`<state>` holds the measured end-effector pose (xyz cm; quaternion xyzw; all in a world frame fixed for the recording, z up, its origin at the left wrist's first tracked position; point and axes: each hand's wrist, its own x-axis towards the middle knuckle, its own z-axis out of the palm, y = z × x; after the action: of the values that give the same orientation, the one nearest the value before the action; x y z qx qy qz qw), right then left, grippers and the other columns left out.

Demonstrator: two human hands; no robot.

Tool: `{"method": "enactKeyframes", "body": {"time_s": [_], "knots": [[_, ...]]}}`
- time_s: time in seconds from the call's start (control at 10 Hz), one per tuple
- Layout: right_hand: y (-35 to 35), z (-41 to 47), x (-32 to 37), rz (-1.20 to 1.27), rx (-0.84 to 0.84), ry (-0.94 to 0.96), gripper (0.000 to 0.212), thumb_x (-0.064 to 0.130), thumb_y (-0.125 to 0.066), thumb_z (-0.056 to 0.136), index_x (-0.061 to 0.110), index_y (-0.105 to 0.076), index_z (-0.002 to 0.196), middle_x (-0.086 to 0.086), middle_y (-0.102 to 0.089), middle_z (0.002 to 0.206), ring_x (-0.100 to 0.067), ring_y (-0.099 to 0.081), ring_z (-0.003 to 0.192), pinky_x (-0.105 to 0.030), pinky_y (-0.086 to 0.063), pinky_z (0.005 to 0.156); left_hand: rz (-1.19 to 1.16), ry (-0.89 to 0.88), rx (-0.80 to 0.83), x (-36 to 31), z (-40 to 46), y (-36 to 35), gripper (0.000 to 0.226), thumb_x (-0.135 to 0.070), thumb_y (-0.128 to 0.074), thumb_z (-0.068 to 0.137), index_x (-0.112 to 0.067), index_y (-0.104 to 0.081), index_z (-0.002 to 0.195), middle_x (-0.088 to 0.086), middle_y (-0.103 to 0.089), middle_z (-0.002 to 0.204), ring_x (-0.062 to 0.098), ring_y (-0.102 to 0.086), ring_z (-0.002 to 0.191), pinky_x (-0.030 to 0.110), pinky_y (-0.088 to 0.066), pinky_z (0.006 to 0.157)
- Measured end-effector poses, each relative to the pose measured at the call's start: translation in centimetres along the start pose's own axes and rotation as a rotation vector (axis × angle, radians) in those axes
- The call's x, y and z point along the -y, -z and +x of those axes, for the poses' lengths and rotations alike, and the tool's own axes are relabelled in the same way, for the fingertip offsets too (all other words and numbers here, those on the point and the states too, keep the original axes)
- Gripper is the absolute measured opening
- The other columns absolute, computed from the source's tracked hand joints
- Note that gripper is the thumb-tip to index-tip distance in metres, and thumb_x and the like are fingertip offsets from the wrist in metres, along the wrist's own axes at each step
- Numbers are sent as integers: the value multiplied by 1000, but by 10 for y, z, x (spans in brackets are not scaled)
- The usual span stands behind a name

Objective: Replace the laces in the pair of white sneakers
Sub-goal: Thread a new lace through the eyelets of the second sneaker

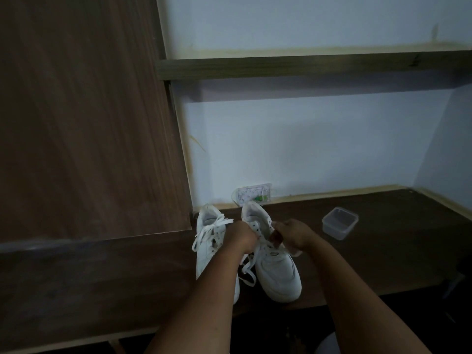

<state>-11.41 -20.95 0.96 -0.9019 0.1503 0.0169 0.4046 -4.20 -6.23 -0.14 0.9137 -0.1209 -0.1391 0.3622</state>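
Two white sneakers stand side by side on a dark wooden desk, toes toward me. The left sneaker keeps its white lace, loosely tied at the top. The right sneaker has bare upper eyelets, and a loose white lace hangs down between the two shoes. My left hand is curled at the right sneaker's left eyelet row, gripping the lace there. My right hand holds that sneaker's right side near the collar, fingers curled over its edge.
A clear plastic container sits open on the desk to the right of the shoes. A white wall socket with a green plug is behind them. A tall wooden panel rises on the left, and a shelf runs above.
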Motion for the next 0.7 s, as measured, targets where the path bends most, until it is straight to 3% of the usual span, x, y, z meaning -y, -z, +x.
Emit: {"method": "enactKeyframes", "body": {"time_s": [0.1,0.2,0.3,0.4,0.7], "knots": [[-2,1,-4,-191,-97,62,22,26,-55,92,19,-74,83,3,-71,84,-14,-63,81,-25,-44,69,28,-2,-61,-3,-1,0,29,-18,-55,90,-2,-68,110,16,-69,108,31,-67,100,33,-52,79],[-8,2,-3,-213,-186,107,16,23,-62,87,20,-74,98,4,-69,92,-11,-59,84,-21,-42,70,77,2,-46,-5,0,1,29,-18,-56,90,-3,-67,111,15,-69,109,31,-66,101,34,-53,79],[-17,8,-6,-207,-206,121,16,30,-64,86,24,-74,97,4,-71,97,-14,-63,91,-25,-49,78,140,4,6,-8,-1,2,27,-19,-52,93,-2,-65,109,16,-68,110,28,-66,100,28,-46,59],[-25,16,-10,-241,-198,92,17,33,-58,86,27,-72,93,3,-70,95,-20,-62,95,-33,-53,80,164,21,9,-9,0,2,29,-23,-48,97,-2,-63,111,14,-67,111,26,-64,100,25,-38,56],[-34,20,-10,-288,-198,147,22,23,-55,89,22,-73,102,-5,-68,106,-27,-61,100,-36,-47,91,169,13,-54,-11,-3,-4,31,-28,-47,98,-5,-61,112,11,-66,108,24,-64,94,27,-42,62]]}}
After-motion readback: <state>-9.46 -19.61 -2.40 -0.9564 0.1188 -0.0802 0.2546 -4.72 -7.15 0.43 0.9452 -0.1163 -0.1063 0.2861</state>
